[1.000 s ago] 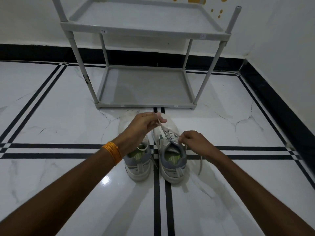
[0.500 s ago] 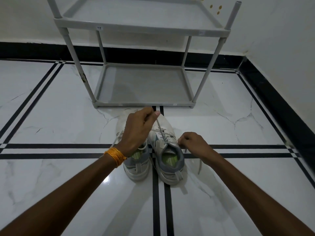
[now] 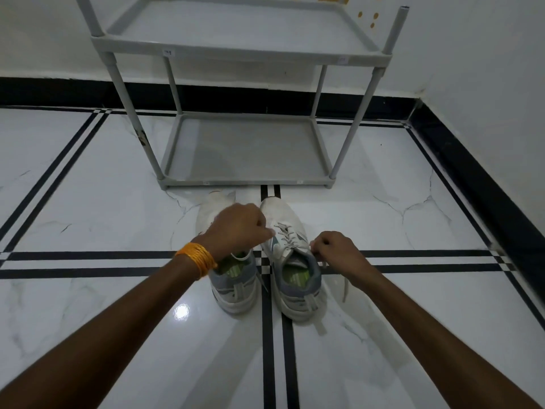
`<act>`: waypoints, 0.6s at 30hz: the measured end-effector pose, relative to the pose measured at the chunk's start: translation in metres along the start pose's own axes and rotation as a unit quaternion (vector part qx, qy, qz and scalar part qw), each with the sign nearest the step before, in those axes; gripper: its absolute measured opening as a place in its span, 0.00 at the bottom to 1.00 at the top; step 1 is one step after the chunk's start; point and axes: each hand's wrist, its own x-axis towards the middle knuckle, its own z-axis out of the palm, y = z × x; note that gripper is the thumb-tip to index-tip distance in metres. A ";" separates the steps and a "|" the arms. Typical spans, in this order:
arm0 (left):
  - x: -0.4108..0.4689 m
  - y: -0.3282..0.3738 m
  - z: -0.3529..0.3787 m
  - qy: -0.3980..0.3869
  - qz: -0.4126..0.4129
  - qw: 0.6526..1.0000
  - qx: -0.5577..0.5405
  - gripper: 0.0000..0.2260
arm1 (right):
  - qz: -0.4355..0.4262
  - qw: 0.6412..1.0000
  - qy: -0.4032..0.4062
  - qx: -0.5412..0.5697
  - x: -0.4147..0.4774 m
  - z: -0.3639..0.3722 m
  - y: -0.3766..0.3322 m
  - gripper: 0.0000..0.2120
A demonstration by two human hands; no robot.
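Note:
Two white and grey sneakers stand side by side on the marble floor, toes pointing away from me. My left hand (image 3: 239, 227) hovers over the left sneaker (image 3: 234, 286), fingers curled, pinching a lace end of the right sneaker (image 3: 290, 246) near its left eyelets. My right hand (image 3: 334, 249) sits at the right side of that shoe's collar and pinches the other lace end. The left sneaker's front half is hidden under my left hand. An orange band circles my left wrist.
A grey two-tier shoe rack (image 3: 244, 181) stands just beyond the sneakers against the white wall, both shelves bare. A black skirting (image 3: 472, 160) runs along the walls, with a corner at the right. Black double stripes cross the glossy floor.
My left hand has come down and back toward the shoe's laces from its raised pull. My right hand stayed by the collar. The camera has shifted slightly.

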 end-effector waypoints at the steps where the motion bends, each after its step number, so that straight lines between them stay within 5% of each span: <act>1: 0.000 -0.002 0.001 -0.053 -0.008 0.995 -0.080 0.17 | -0.005 1.000 -0.018 0.021 0.000 -0.003 -0.001 0.11; 3: 0.001 -0.004 0.003 -0.101 -0.017 0.955 -0.278 0.15 | -0.026 0.996 -0.043 0.073 -0.001 -0.010 -0.005 0.13; 6: 0.000 -0.003 0.011 -0.099 -0.016 0.843 -0.528 0.16 | -0.028 0.969 -0.073 0.233 -0.001 -0.012 -0.013 0.13; 8: -0.001 -0.002 0.020 -0.085 -0.023 0.768 -0.634 0.15 | -0.033 0.943 -0.091 0.320 -0.003 -0.007 -0.019 0.13; 9: -0.001 -0.003 0.025 -0.072 -0.023 0.758 -0.648 0.15 | -0.042 0.932 -0.092 0.347 -0.003 -0.004 -0.021 0.11; 18: 0.000 -0.004 0.056 0.084 0.049 0.869 -0.485 0.10 | -0.092 0.947 -0.019 0.309 -0.002 0.005 -0.029 0.10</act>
